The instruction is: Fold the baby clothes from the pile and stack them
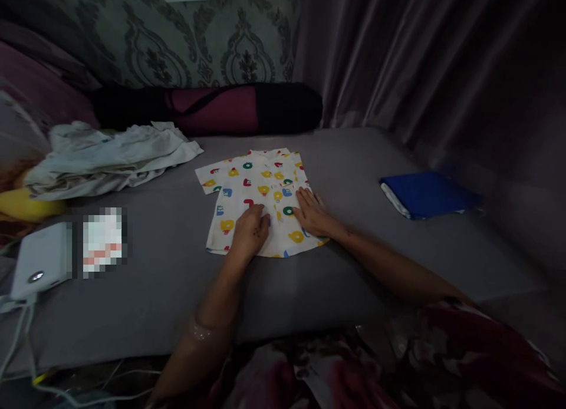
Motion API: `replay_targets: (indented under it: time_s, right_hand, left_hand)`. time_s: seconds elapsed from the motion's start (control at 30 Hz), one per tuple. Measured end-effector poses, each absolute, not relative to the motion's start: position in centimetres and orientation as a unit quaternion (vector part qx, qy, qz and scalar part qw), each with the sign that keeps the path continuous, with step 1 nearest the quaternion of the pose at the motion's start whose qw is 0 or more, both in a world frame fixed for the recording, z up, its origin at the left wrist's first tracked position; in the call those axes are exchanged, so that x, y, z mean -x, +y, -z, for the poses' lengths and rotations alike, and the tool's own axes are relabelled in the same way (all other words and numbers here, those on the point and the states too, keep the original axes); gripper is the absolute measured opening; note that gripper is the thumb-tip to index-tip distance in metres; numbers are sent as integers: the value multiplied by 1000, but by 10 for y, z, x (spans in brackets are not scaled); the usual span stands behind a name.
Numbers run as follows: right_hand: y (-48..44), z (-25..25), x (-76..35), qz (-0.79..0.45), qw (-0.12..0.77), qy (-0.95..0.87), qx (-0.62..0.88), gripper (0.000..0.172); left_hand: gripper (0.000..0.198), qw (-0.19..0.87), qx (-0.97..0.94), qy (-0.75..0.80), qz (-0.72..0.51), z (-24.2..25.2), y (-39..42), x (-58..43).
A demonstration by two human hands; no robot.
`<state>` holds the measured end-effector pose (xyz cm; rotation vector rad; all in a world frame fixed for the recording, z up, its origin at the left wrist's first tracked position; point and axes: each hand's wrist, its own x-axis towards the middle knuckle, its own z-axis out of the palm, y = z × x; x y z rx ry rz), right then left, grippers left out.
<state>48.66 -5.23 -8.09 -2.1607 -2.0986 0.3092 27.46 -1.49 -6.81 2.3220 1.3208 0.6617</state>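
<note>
While the flat grey mattress [375, 267] fills most of the shot, everything else sits on top of it or along its edges. At the back, against the patterned wall, lies a long dark red and black roll-shaped bag [212, 109]. Front-left of that is a rumpled pile of off-white clothes [110, 155], not folded, just heaped.

Approx. in the middle of the mattress is the small white kid's shirt with yellow, red, green and blue prints [247, 182]. It's laid out flat w/ one short sleeve sticking out to the left, the right side looks folded inward. Well apart on the right sits a folded bright blue cloth [427, 194] w/ a white edge showing. Near the left edge there's a white rounded plastic box [42, 259] w/ cables trailing off below it.

Now the hands, both on the shirt:
- left hand [251, 229]: on the lower middle of the shirt, knuckles up, fingers half curled w/ tips down on the fabric. Can't tell if it's pinching a bit of cloth or only pressing.
- right hand [312, 211]: palm down on the shirt's right side, fingers straight and slightly spread, flat on the fabric, not gripping anything.

The hands are near each other but not touching.
</note>
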Motion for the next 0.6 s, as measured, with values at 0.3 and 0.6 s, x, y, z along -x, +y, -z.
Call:
replay_targets:
  time_s: [0.3, 0.6]
  right_hand:
    - [-117, 72, -475, -121, 54, -733, 667, 69]
    - [-125, 30, -454, -115, 63, -794, 593, 51]
  left_hand:
    - [36, 185, -775, 559, -231, 63, 1, -247]
    - [33, 102, -703, 699, -80, 46, 7, -226]
